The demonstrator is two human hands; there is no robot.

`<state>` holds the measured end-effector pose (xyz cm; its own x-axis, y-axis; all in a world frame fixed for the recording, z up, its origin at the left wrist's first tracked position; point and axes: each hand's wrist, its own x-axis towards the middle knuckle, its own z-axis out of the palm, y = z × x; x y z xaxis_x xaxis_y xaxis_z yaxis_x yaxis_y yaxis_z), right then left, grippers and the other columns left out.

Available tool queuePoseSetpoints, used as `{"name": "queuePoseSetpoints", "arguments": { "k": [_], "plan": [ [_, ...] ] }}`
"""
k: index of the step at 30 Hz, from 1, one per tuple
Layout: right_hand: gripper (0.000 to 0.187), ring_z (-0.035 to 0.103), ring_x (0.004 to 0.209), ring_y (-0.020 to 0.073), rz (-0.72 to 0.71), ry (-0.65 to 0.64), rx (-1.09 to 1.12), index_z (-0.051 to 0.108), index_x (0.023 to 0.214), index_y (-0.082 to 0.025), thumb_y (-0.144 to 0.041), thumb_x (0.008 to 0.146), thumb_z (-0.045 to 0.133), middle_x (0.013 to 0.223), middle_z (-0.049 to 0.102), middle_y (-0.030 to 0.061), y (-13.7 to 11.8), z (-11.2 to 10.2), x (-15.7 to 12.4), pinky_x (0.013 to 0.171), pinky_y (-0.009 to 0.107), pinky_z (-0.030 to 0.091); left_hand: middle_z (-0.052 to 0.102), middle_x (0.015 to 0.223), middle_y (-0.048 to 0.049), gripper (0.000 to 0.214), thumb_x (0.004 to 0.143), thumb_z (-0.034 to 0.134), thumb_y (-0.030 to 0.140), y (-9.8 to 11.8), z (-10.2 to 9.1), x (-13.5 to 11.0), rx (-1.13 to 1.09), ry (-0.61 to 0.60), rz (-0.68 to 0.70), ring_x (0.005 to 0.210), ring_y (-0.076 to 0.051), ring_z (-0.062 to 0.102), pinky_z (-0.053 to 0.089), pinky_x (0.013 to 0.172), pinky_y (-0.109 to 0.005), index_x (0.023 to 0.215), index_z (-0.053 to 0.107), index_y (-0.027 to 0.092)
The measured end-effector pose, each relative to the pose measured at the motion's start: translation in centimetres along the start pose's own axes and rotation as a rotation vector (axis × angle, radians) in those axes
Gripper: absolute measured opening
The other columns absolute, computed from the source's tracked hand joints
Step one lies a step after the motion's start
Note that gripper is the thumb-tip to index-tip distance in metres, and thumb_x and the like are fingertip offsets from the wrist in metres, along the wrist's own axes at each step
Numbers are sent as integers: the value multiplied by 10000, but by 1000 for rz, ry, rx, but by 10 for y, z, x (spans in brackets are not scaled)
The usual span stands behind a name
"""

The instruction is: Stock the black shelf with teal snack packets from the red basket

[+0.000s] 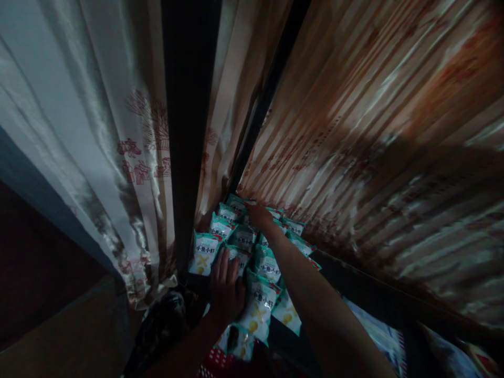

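Several teal and white snack packets (205, 252) lie in overlapping rows on a dark surface below me. My left hand (225, 291) rests flat on the near packets with its fingers stretched out. My right hand (258, 214) reaches to the far end of the pile, fingers curled down onto a packet (236, 202) there. Whether it grips that packet is not clear in the dim light.
A pale curtain (98, 131) with red print hangs on the left. A dark upright post (189, 131) stands behind the packets. A striped brownish curtain (374, 131) fills the right. A dark bag (161, 325) sits at the lower left of the pile.
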<state>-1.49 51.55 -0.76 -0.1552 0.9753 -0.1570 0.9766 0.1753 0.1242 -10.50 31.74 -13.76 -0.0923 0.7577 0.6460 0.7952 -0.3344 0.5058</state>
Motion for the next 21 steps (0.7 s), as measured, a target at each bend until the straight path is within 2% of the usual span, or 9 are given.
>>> {"name": "queuePoseSetpoints", "arguments": {
  "k": [4,8,14,21],
  "plan": [
    [409,637,1036,239,8,-12,-1,595,1210,-201,-134,890,350,1110,668,144,0,0,6,811,312,497,286,1486,-157,435,854,408,178,-1,0,0,-19,16,27,1380,-283,251,382,1017,-477,1286,433,138],
    [390,629,1051,246,12,-3,-8,642,1140,-154,-104,881,355,1107,665,165,0,2,12,832,306,485,259,1497,-152,451,848,413,155,-1,0,1,-41,27,42,1390,-282,227,374,1029,-476,1299,407,141],
    [388,632,1041,228,-1,37,16,656,1099,-114,-86,879,337,1091,674,164,-2,5,17,850,274,473,299,1480,-153,428,852,428,160,-3,3,-1,-17,22,16,1390,-282,230,360,1035,-468,1279,434,144],
    [385,608,1082,216,-3,79,61,645,1125,-133,-121,905,329,1138,661,145,-3,8,21,923,294,437,353,1455,-145,406,864,409,161,-2,1,1,-2,51,12,1387,-275,239,356,1027,-467,1268,448,159]
  ]
}}
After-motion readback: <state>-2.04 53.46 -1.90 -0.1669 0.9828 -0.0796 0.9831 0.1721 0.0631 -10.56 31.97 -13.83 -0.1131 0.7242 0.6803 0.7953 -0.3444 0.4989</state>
